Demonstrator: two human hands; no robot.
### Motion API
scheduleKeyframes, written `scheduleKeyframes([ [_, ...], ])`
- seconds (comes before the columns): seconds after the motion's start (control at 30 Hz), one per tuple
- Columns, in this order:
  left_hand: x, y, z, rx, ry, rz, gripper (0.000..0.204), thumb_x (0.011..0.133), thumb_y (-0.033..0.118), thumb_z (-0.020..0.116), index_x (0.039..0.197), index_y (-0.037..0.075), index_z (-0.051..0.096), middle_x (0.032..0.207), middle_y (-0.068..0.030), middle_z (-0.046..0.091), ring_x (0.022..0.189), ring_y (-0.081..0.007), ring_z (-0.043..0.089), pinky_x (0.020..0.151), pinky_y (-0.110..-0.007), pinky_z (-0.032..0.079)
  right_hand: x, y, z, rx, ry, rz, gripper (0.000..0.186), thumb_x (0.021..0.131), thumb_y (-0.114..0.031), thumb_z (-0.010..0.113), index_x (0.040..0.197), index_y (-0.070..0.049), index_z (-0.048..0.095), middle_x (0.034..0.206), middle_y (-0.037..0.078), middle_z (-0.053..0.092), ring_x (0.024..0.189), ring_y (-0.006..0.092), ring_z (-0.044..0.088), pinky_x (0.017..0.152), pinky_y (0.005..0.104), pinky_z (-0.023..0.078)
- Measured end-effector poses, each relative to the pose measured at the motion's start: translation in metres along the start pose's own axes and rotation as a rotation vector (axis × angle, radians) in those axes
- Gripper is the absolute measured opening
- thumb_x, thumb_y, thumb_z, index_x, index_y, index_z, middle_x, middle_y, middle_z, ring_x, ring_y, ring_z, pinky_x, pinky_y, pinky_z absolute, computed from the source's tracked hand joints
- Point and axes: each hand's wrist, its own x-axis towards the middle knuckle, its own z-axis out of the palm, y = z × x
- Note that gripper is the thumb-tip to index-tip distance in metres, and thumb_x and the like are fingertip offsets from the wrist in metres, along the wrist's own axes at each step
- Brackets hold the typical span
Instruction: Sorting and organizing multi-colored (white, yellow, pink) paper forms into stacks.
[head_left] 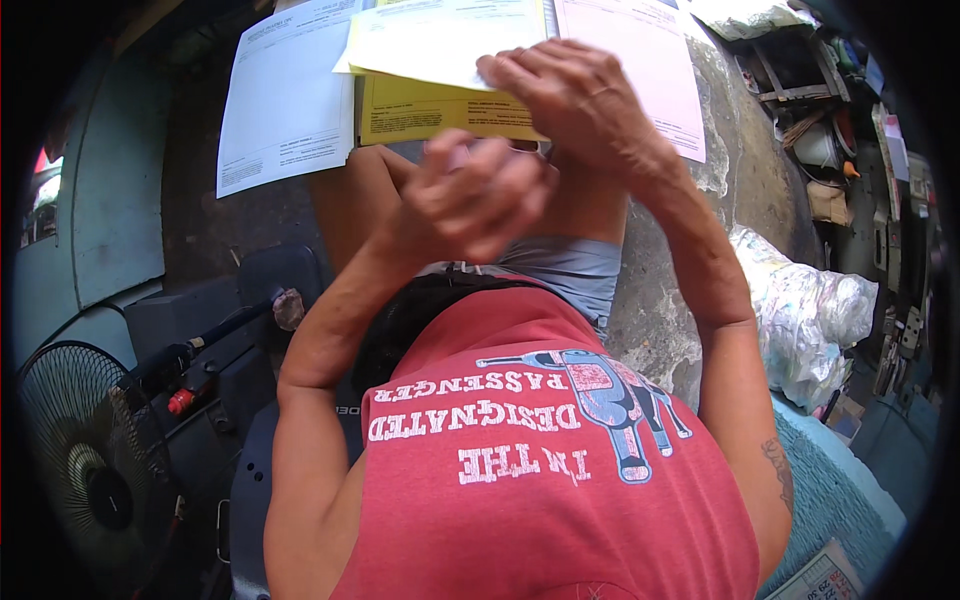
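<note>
My right hand [572, 98] is at the lower right part of a pale printed sheet [440, 45], its fingers closed at the paper's edge. That sheet lies askew over a yellow printed form [430, 115], whose lower part shows beneath it. My left hand [478, 195] hovers in front of the yellow form, over my lap. Its fingers are curled and blurred by motion, so I cannot tell whether they hold anything. White printed forms [290, 100] lie to the left of the yellow one. Pink printed forms [635, 75] lie to the right.
On the left stand a black fan [100, 470] and a dark chair-like piece [280, 275]. At the right, a clear plastic bundle [810, 305] rests beside a light blue ledge [835, 480]. Shelves with tools and odds and ends [820, 130] line the far right.
</note>
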Motion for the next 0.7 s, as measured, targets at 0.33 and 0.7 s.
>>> scheduleKeyframes([
  [0.33,0.033,0.031,0.119,-0.034,-0.275,-0.018,0.044,0.086,0.027,0.07,0.124,0.003,0.068,0.134,-0.0117,0.061,0.129,-0.0251,0.053,0.099,-0.061,0.044,-0.083,0.094,-0.043,-0.307,-0.033,0.158,0.024,0.089,-0.005,0.066,0.112,-0.014,0.069,0.102,0.004,0.077,0.088,0.023,0.075,0.076,0.035,0.06],
  [0.7,0.042,0.024,0.117,-0.303,-0.001,-0.093,0.019,0.083,0.021,0.067,0.099,0.013,0.075,0.097,-0.0007,0.07,0.099,-0.0208,0.066,0.087,-0.053,0.048,-0.167,0.026,-0.052,-0.066,-0.213,0.423,0.029,0.09,-0.003,0.064,0.118,-0.008,0.067,0.118,0.01,0.073,0.107,0.0267,0.071,0.09,0.0391,0.058],
])
